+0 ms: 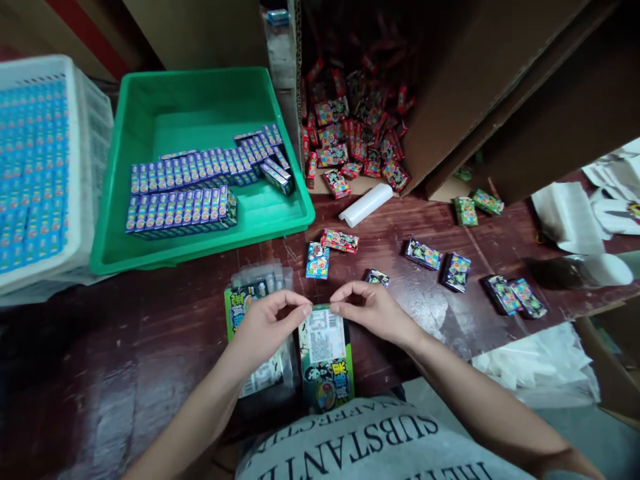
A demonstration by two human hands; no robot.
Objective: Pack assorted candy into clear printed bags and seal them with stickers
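Note:
A dark green and black candy box (pixel 324 363) with a white printed label lies in front of my body. My left hand (pixel 267 323) pinches the left corner of its far end between thumb and forefinger. At the right corner of that same end, my right hand (pixel 377 312) makes a matching pinch. Under and beside my left forearm is a stack of clear plastic packaging with similar printed boxes (pixel 237 300), partly hidden. Just beyond my hands lie a small blue box (pixel 317 260), a red one (pixel 340 241) and a dark one (pixel 377 277).
A green tray (pixel 200 257) holds rows of purple boxes (pixel 180 210); left of it stands a white crate (pixel 83 153) of blue boxes. Behind, a carton (pixel 480 93) spills red boxes (pixel 333 155). A white roll (pixel 367 205) and a jar (pixel 580 272) lie rightward.

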